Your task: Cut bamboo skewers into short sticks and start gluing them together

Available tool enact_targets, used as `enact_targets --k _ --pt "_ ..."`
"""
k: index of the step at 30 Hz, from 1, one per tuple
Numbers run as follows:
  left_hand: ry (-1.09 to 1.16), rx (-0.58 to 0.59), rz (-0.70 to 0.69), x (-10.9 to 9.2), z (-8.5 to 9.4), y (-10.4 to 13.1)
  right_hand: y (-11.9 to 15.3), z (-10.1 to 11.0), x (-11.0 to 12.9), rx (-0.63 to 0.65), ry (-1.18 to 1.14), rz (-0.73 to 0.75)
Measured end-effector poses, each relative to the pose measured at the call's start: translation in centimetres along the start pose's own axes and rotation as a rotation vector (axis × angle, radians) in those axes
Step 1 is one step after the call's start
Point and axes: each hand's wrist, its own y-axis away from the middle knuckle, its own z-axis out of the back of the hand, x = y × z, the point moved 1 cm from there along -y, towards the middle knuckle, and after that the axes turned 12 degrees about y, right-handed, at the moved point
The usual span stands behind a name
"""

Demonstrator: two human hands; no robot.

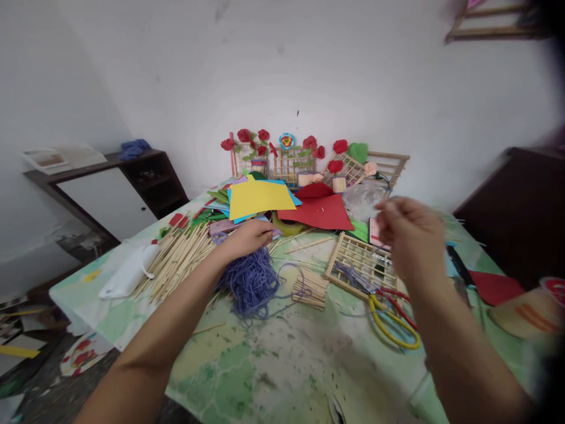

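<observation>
My left hand [251, 237] is closed, its fingers pinched over the top of a tangled purple yarn pile [251, 282]; what it holds is too small to make out. Raised above the table's right side, my right hand [406, 229] has its fingertips pressed together and slightly blurred. Between the hands lies a stick lattice [359, 262], with yellow-handled scissors [392, 324] and red-handled scissors [399, 303] at its lower right. A flat row of short sticks [311, 288] has a loop of purple yarn over it.
Loose sticks [179, 256] and a white glue gun [128, 274] lie left. Yellow paper [260, 199] and red paper [318, 212] are stacked behind, before lattices with red flowers [291, 165]. A cup [529, 309] and black-handled knife [459, 265] are at right.
</observation>
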Motion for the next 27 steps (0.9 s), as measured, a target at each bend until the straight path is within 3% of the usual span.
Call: enact_targets --k 3,4,6,10,12,15,18,22,25,27 --pt "0.086 -0.072 0.008 -1.3 0.2 0.0 1.2 -4.8 -0.3 0.573 0.492 0.113" --pt "0.125 -0.119 0.006 -1.7 0.3 0.0 1.6 -6.0 -0.6 0.684 0.592 0.141" --pt "0.230 -0.210 -0.023 -2.7 0.9 -0.1 2.2 -7.7 -0.7 0.776 0.708 0.168" --pt "0.503 -0.313 -0.083 -4.5 1.9 -0.9 2.7 -10.4 1.0 0.726 0.683 0.272" --pt "0.612 -0.328 -0.083 -5.3 2.2 -1.6 2.6 -11.9 2.6 0.674 0.467 0.355" --pt "0.668 -0.366 -0.123 -6.3 2.5 -2.5 2.2 -14.2 4.4 0.684 0.112 0.361" --pt "0.683 -0.422 -0.181 -6.7 2.9 -2.8 1.6 -15.7 5.0 0.722 -0.011 0.315" --pt "0.603 -0.438 -0.197 -5.9 3.1 -1.7 0.1 -15.3 5.9 0.633 -0.171 0.188" --pt "0.379 -0.262 -0.127 -4.1 1.6 -0.1 -1.9 -13.3 7.3 0.461 -0.497 -0.056" --pt "0.190 -0.096 0.011 -2.3 -0.3 1.1 -3.5 -11.2 8.1 0.340 -0.659 -0.135"
